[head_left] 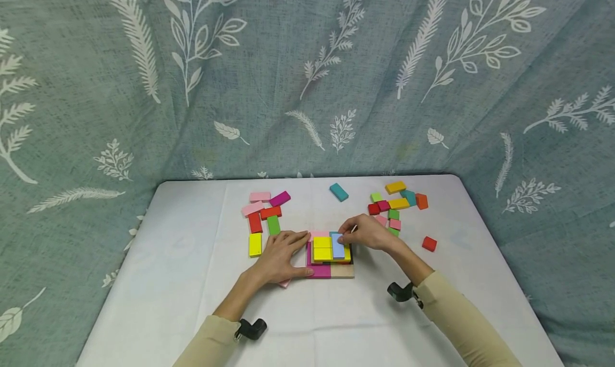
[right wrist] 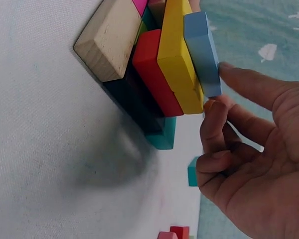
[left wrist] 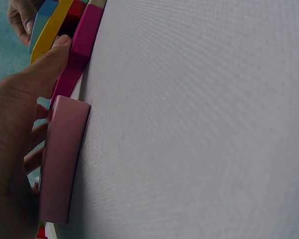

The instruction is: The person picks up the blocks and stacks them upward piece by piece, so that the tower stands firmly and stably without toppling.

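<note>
Pinches a light blue block (head_left: pixel 338 246) with the right hand (head_left: pixel 369 232), apparently between thumb and fingertip, partly hidden, atop yellow blocks (head_left: pixel 322 248) on a stack (head_left: pixel 331 260) mid-table. Spreads the left hand (head_left: pixel 280 257) wide around the stack's left side, touching a magenta block (head_left: pixel 319 271) with the thumb, just beside a pink block (left wrist: pixel 65 159).

The left hand (head_left: pixel 278 257) spreads its thumb; the right hand (head_left: pixel 369 232) pinches.

Grey-green fabric (head_left: pixel 269 52) — printed with white leafy sprigs (head_left: pixel 342 131) — hangs behind and beside a white-topped table (head_left: pixel 144 303).
</note>
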Demonstrator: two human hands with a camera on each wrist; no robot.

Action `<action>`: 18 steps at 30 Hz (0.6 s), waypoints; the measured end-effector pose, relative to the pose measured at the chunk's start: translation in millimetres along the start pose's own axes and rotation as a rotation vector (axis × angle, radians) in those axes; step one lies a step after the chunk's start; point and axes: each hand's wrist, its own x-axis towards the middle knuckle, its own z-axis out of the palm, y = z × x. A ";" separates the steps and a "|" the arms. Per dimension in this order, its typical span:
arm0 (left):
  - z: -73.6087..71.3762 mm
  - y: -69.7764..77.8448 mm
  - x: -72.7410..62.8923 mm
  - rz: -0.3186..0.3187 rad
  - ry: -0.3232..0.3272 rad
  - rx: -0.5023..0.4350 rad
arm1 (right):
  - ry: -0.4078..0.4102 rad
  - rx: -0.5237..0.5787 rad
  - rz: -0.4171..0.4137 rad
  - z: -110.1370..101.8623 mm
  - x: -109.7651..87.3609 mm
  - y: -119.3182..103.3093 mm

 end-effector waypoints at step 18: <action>1.4 0.0 0.9 0.008 0.003 0.006 | -0.079 -0.025 -0.116 -5.6 -21.7 52.3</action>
